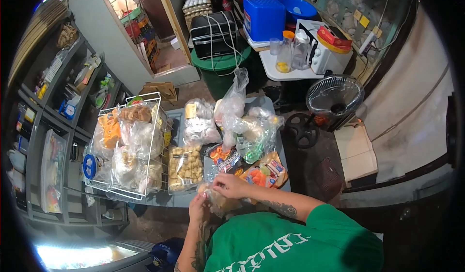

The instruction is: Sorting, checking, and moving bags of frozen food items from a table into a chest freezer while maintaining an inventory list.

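Observation:
A clear plastic bag with pale, tan contents (226, 202) is at the table's near edge, close to my body. My left hand (199, 207) pinches its left side between thumb and fingers. From the right, my right hand (226, 185) reaches across with bent fingers gripping the bag's upper plastic. What the bag holds is blurred and partly covered by my hands. Just left of them lies a clear pack of light-brown, puffed pieces (185, 166). Beyond my right hand are a dark printed snack bag (226, 159) and an orange printed food pack (267, 172).
A white wire basket (152, 141) full of bagged food stands at the table's left. Knotted plastic bags (230, 108) and white-filled bags (200, 123) sit at the back. A fan (334, 97) stands right; grey shelving (69, 126) lines the left.

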The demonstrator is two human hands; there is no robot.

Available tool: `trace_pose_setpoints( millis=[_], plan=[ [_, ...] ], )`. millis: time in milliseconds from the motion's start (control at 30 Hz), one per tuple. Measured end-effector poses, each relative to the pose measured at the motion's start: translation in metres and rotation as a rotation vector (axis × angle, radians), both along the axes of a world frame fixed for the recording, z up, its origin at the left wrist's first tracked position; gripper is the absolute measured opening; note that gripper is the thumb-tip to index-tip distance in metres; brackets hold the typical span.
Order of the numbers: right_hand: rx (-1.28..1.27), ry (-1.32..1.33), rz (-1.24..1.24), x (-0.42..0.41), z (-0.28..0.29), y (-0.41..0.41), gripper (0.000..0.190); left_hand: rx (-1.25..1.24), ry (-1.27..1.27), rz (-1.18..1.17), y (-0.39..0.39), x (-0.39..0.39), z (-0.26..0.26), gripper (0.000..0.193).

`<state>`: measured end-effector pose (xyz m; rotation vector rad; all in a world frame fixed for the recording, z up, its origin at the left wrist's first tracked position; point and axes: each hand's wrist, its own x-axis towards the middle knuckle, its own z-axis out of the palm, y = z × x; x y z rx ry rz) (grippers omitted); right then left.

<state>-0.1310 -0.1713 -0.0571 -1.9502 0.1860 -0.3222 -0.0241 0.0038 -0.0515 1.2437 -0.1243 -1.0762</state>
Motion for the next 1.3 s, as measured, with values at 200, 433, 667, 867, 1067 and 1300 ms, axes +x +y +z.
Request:
trace_pose_setpoints(
  millis=[200, 433, 667, 867, 1067, 1300],
  plan=[
    [-0.356, 0.025, 0.204, -0.011, 0.024, -0.008, 0.027, 0.067, -0.552, -0.431, -0.011, 0.01, 0.006, 0.02],
    [-0.698, 0.086, 0.241, -0.015, 0.056, 0.005, 0.028, 0.282, -0.58, -0.41, -0.01, -0.006, 0.01, 0.02],
    [-0.821, 0.139, 0.396, -0.007, 0.065, -0.012, 0.023, 0.296, -1.485, -0.492, -0.008, -0.008, 0.027, 0.018],
    [-0.429, 0.069, 0.277, -0.033, 0.021, -0.021, 0.022, 0.388, -1.602, -0.496, 0.006, 0.007, 0.009, 0.028],
    [-0.217, -0.01, 0.21, -0.044, 0.01, -0.017, 0.02, 0.161, -1.409, -0.549, -0.025, -0.009, 0.039, 0.021],
    [-0.168, -0.014, 0.065, -0.044, -0.006, -0.003, 0.016, 0.085, -1.668, -1.006, -0.047, 0.013, 0.046, 0.022]
  ],
)
